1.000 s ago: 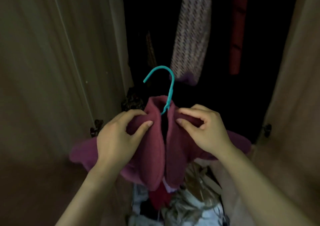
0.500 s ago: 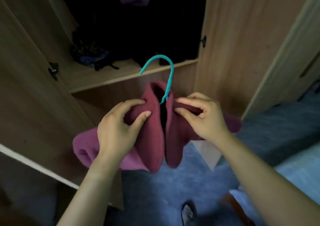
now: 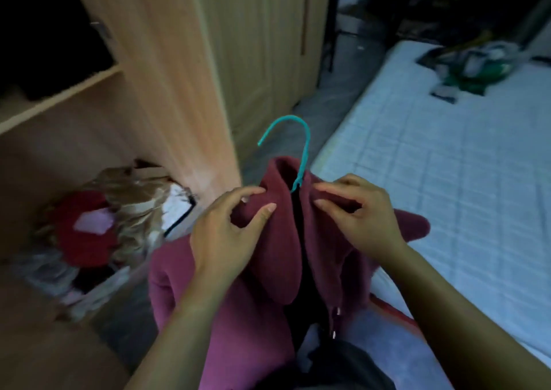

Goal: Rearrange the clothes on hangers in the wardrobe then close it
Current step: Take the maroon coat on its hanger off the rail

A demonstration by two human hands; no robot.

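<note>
Wooden wardrobe panels are seen at the left, with a box of crumpled clothes low down by them, and a pale quilted bed is seen at the right, a heap of things lying at its far end. A maroon jacket on a teal hanger is held up outside the wardrobe, between it and the bed, the hook standing free above the collar. The collar's left side is pinched by the left hand between curled fingers and thumb, and its right side is gripped likewise by the right hand
</note>
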